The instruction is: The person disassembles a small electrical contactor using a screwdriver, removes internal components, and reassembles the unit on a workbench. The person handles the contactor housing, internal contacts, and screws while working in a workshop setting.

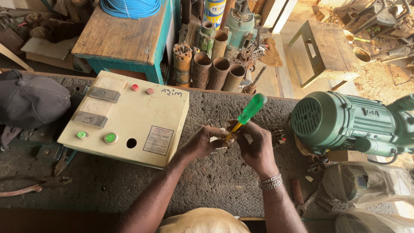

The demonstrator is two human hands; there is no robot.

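A: Centre, near edge of the bench. The right hand is closed around the yellow shank of a green-handled screwdriver, handle tilted up and away to the right. The left hand is curled around a small pale component, pinched between fingers and thumb just left of the tip. Most of that part is hidden by the fingers.

B: What could go wrong?

A: As a judgement: the part is held in the air, not braced on the bench, and the blade points toward the left fingers. A slip off the screw head could drive the tip into them, or knock the part loose onto the rough top, where small pieces could be lost.

B: Counts, moving outward?

A: One screwdriver; one held component; one beaded bracelet on the right wrist. Left of the hands, one cream control box with two meter windows, two red lamps, two green buttons and one empty round hole. Right, one green electric motor, with two clear plastic bags nearer. Far left, one dark cap. Beyond the bench, at least four rusty pipe sections stand upright, beside one wooden table carrying one coil of blue cable.
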